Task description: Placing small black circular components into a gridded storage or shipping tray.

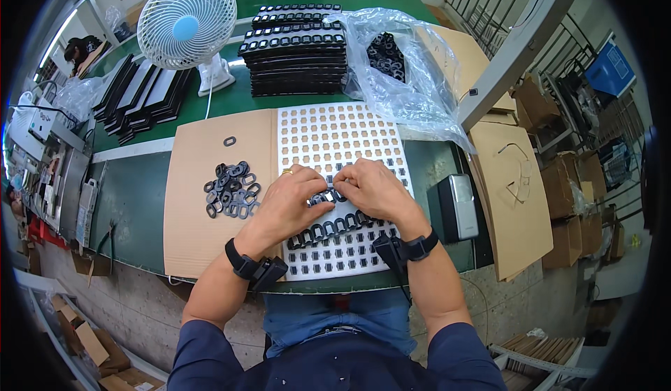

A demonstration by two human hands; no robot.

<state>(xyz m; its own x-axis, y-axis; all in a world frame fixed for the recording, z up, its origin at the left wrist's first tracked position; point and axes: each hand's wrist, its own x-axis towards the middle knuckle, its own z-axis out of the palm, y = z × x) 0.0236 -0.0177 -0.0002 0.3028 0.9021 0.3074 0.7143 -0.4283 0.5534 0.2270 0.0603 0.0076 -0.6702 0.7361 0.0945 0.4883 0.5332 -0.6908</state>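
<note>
The white tray lies nearest, its lower pockets filled with black rings. Both hands rest on it: the left hand and right hand curl, pinching rings together mid-tray. Loose rings heap on cardboard just left. Farther off, a clear bag holds more, beside stacked black trays.

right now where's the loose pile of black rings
In the head view the loose pile of black rings lies on the brown cardboard sheet, left of the white perforated tray and just left of the left hand.
</note>
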